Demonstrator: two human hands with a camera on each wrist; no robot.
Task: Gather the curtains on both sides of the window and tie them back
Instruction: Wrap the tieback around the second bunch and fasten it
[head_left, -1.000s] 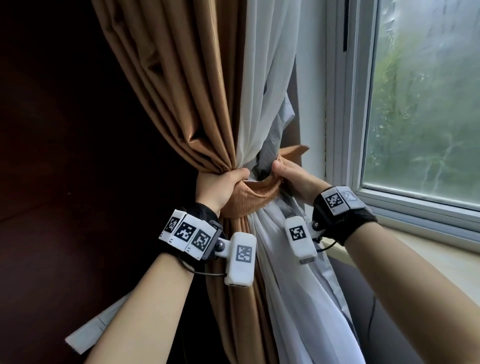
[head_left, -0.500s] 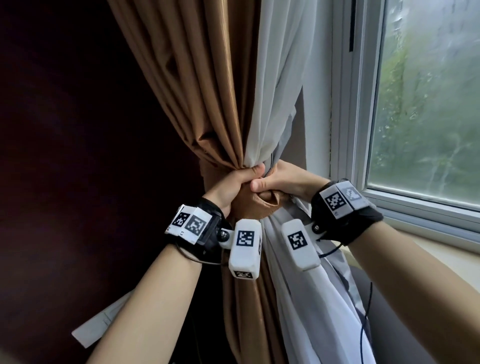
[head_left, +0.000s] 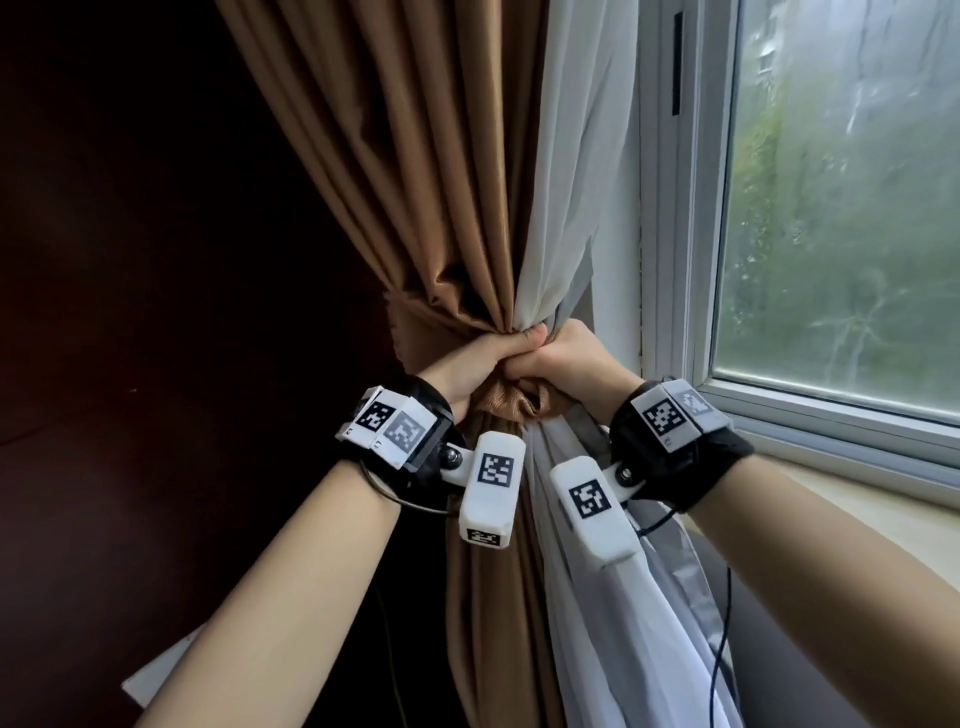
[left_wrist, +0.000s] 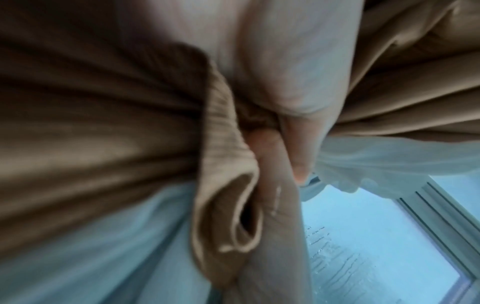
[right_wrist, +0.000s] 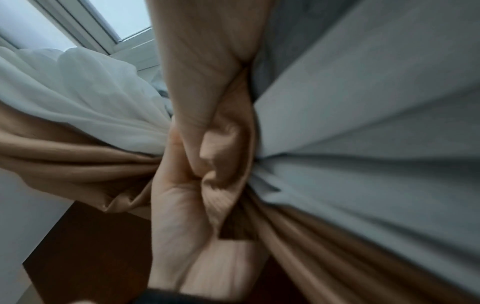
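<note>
Left hand (head_left: 480, 358): fingers curled round the tieback (head_left: 506, 405) at the pinch of the bundle, thumb laid over the top; it touches the right hand.
Right hand (head_left: 563, 353): also clamped on the tieback, fist closed on the band's other end, knuckles against the left thumb.
Tieback: a ribbed tan band wrapped round the gathered cloth, just under both fists; the left wrist view shows a loose loop of it hanging open below the thumb.
Brown curtain (head_left: 415, 182): fans out above the grip on the left hand's side and hangs in folds below it.
Sheer (head_left: 576, 156): white, rising above the grip on the right hand's side; below the grip it spills out with a grey lining.
Window (head_left: 841, 208): well off to the right hand's side, pane wet.
Step, as I judge it: joining the two band ends in front of the bundle; whether they are yet fastened is hidden by the fists.
Risk, slack: if either fist eases before the ends are joined, the band could slide down and the bundle open.
Risk, sheer: the thin cloth may slip out from under the band on the right side, as it looks bunched unevenly.
Risk, loop: the open loop under the left thumb may leave the tie loose.
Other side: not in view; likely still to check.
</note>
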